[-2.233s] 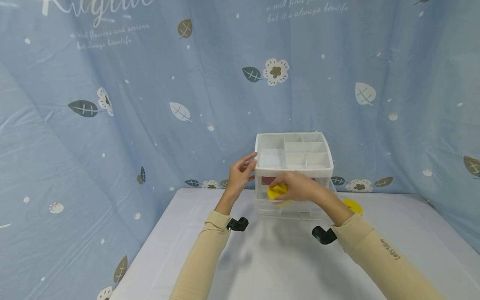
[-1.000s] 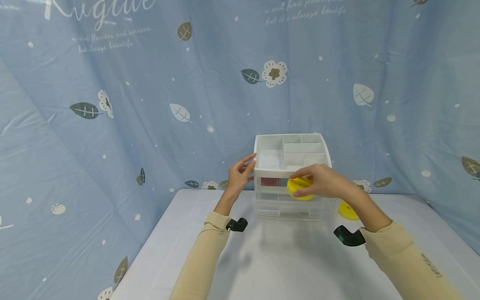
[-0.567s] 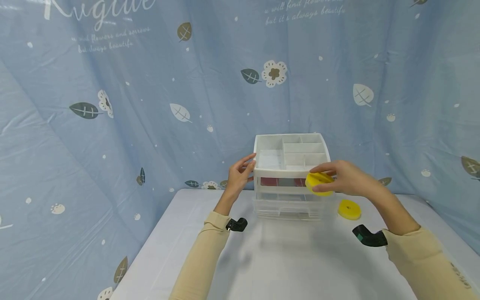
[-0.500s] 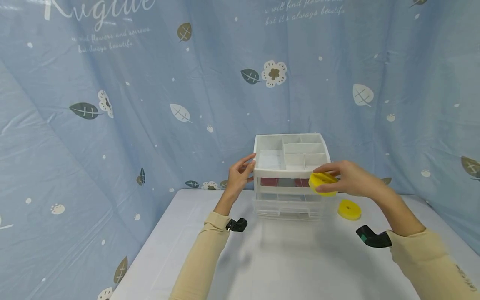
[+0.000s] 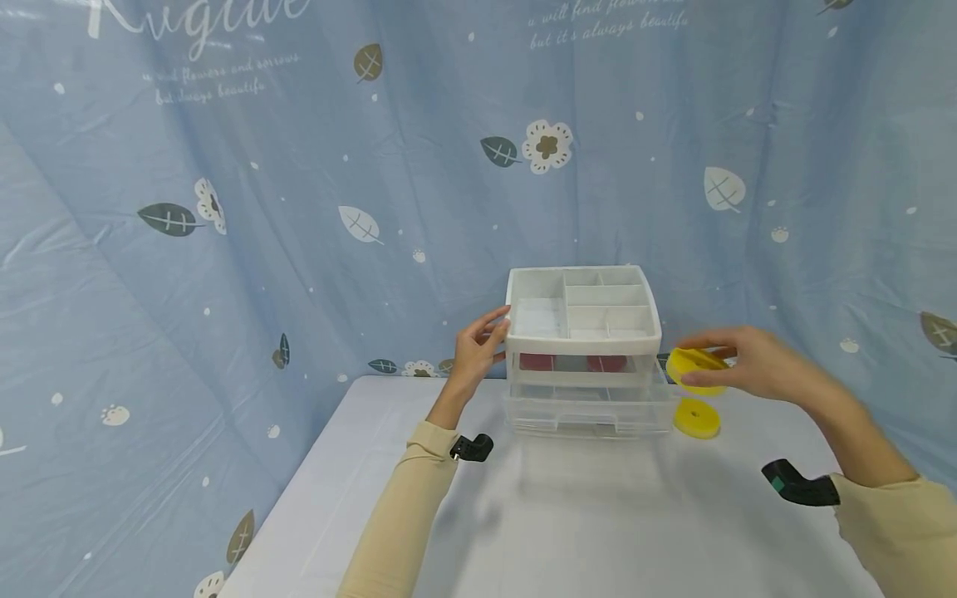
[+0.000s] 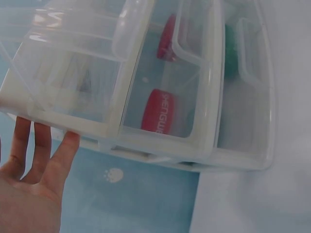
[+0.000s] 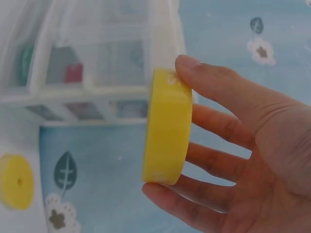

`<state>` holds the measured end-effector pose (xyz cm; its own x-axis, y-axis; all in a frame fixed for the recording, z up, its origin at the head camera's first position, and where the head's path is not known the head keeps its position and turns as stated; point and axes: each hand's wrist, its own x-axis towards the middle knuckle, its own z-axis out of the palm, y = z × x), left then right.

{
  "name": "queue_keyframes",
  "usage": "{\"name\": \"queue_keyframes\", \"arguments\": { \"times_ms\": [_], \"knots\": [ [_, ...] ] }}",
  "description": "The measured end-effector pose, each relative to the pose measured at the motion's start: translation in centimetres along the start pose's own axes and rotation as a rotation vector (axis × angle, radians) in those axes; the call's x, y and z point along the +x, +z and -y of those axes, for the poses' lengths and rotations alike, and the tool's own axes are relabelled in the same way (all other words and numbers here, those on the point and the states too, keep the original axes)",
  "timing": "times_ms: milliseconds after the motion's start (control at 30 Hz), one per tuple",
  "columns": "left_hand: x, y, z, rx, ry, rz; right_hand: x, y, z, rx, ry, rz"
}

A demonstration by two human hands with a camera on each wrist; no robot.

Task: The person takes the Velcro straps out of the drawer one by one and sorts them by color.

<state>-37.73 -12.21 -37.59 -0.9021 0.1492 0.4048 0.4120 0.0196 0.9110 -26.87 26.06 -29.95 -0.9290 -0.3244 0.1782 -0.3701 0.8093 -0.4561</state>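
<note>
My right hand point(image 5: 755, 365) pinches a thick round yellow disc point(image 5: 691, 370) between thumb and fingertips. In the right wrist view the disc point(image 7: 167, 128) stands on edge, with pale lettering on its rim. Just below it, a second yellow disc point(image 5: 697, 418) with a small central hole lies on the table. My left hand point(image 5: 478, 353) rests its nearly straight fingers against the left side of a white and clear drawer organizer point(image 5: 583, 345). Through the organizer's front, red round pieces point(image 6: 159, 111) show, one with white letters. A green thing point(image 6: 231, 51) sits in the lowest drawer.
The organizer's lowest clear drawer point(image 5: 586, 415) juts out toward me. Its top tray point(image 5: 542, 316) is split into several compartments. A blue patterned curtain point(image 5: 419, 166) hangs behind the white table point(image 5: 568, 531).
My right hand has carried the yellow disc from the organizer's front out to the right, over the second disc. The left hand keeps its place on the organizer's side.
</note>
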Motion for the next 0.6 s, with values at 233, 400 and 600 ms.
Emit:
{"name": "queue_keyframes", "arguments": {
  "times_ms": [233, 400, 600],
  "knots": [
    [0.1, 0.0, 0.0, -0.002, 0.011, -0.002, -0.7, 0.5, -3.3, -0.027, 0.027, 0.004],
    [0.0, 0.0, -0.1, 0.003, 0.002, 0.002, -0.9, 2.4, -6.3, -0.057, 0.067, 0.005],
    [-0.1, 0.0, -0.1, 0.009, 0.015, 0.006, -1.2, 4.8, -9.7, -0.067, 0.113, -0.007]
  ]
}}
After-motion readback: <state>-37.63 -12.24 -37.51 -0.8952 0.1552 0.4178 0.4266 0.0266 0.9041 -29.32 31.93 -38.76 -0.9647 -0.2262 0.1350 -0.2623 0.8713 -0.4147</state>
